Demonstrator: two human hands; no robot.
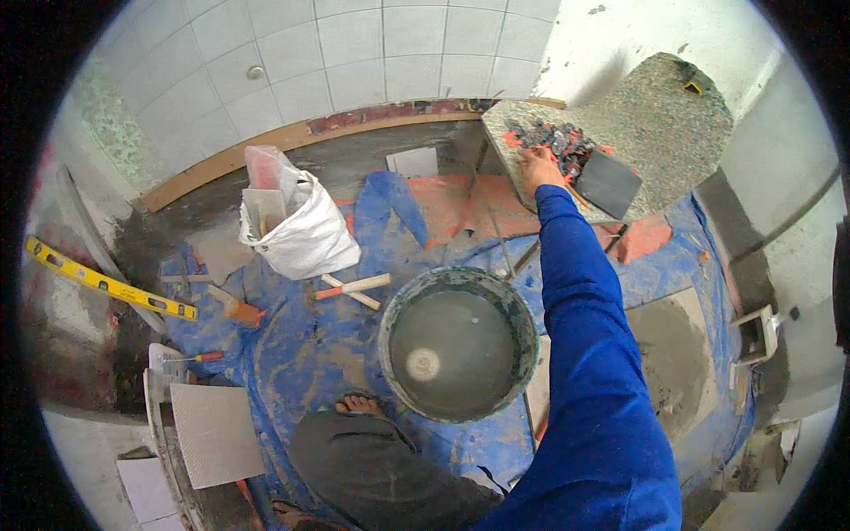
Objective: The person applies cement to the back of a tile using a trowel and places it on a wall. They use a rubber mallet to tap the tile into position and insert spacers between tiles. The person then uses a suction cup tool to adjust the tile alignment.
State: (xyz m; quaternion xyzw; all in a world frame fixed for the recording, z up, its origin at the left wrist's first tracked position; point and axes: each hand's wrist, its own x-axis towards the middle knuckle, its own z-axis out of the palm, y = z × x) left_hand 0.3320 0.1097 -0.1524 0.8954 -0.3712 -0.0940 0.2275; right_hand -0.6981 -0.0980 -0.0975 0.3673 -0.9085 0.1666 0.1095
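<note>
Bare R. hand (538,168) was at near-left edge of pile of small black-and-orange plastic-looking pcs (567,142), far right on speckled grey-brown stone slab (675,119), prob. raised for easy reach; grasp couldn't be confirmed. L. hand wasn't visible.

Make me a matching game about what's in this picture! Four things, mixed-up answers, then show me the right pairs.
Things:
1. Right hand
2. Spirit level
3. Sack
4. Round tub

Clues:
A. White and crumpled
B. Holding grey liquid
C. At the black and red pieces
D. Yellow, over on the left

Right pairs: 1-C, 2-D, 3-A, 4-B
</note>
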